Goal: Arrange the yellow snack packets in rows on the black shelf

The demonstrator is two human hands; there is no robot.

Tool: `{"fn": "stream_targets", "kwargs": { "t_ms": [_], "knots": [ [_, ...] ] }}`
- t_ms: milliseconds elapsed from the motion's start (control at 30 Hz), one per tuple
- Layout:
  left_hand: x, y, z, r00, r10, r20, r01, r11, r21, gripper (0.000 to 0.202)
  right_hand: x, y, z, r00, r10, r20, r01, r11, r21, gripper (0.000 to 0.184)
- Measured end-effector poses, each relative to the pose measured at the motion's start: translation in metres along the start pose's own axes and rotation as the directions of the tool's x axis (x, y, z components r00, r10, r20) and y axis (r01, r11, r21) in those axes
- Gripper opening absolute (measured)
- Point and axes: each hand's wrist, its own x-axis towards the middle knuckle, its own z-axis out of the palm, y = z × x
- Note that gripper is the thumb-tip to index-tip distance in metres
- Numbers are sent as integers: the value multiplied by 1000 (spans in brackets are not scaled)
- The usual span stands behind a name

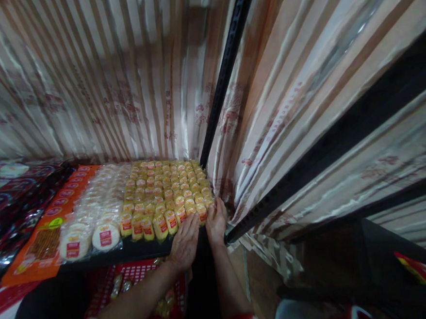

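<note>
Rows of small yellow wrapped cakes (161, 224) with red labels stand packed together at the right end of a black shelf (132, 250). My left hand (185, 241) lies with its fingers stretched out against the front of the rows, near their right corner. At that corner, my right hand (216, 222) rests along the outer side of the cakes, its fingers extended upward. Neither hand appears to grip a cake. Partly under my left forearm is a red basket (133, 271) with several small wrapped pieces inside.
Left of the cakes are clear packs of round white crackers (106, 235), orange snack bags (40, 251) and dark red bags (26, 204). A black metal post (225, 71) rises at the back corner. Pleated printed sheeting (138, 87) lines the back, and a black rail (308, 167) slants rightward.
</note>
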Motion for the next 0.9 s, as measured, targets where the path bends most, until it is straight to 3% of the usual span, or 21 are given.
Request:
{"fn": "stream_targets", "kwargs": {
  "t_ms": [267, 433, 667, 900],
  "knots": [
    [-2, -2, 8, 996, 46, -75, -44, 999, 16, 51, -1, -10, 0, 999, 45, 22, -47, 997, 56, 50],
    [-1, -2, 5, 995, 50, -84, -50, 999, 3, 51, 5, -11, -3, 986, 118, 116, -129, 987, 93, 55],
    [0, -4, 5, 983, 102, -150, -99, 995, 26, 47, 11, -5, -4, 977, 114, 178, -136, 984, 119, 56],
    [1, -8, 6, 965, 145, -218, -146, 989, 9, 45, 15, -9, -1, 934, 293, 204, -330, 927, 180, 64]
  ]
}}
